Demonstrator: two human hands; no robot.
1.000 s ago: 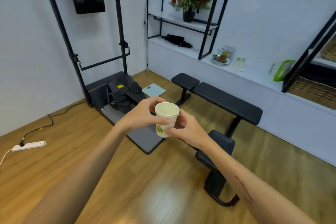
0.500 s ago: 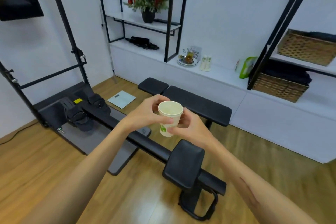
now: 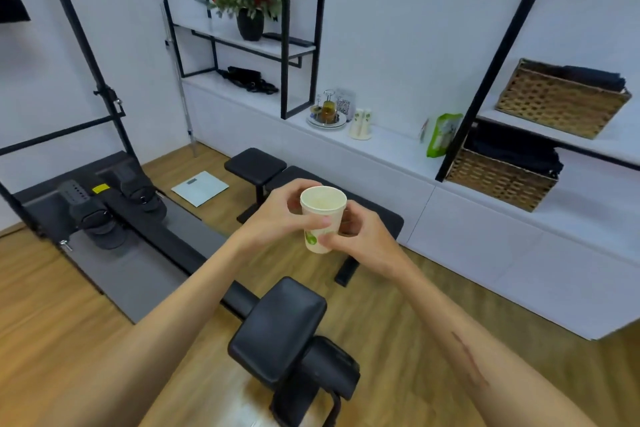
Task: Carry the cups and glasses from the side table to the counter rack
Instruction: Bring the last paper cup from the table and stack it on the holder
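A cream paper cup point(image 3: 322, 215) with a green mark near its base is held upright in front of me, above a black bench. My left hand point(image 3: 277, 218) grips its left side and my right hand point(image 3: 360, 236) grips its right side and lower edge. On the white counter point(image 3: 388, 146) by the far wall stands a round glass rack point(image 3: 327, 113) with glasses on a tray. Beside the rack stand two pale paper cups point(image 3: 361, 123) upside down.
A rowing machine point(image 3: 114, 215) with a black seat point(image 3: 277, 326) lies across the wooden floor below my arms. A padded bench point(image 3: 256, 163) sits before the counter. A scale point(image 3: 200, 188), wicker baskets point(image 3: 502, 178), a green bag point(image 3: 441, 133) and black shelf frames point(image 3: 287, 28) surround the counter.
The view has swung right and closer to the counter; the rack and cups there appear larger. Both hands still hold the cup in the same way.
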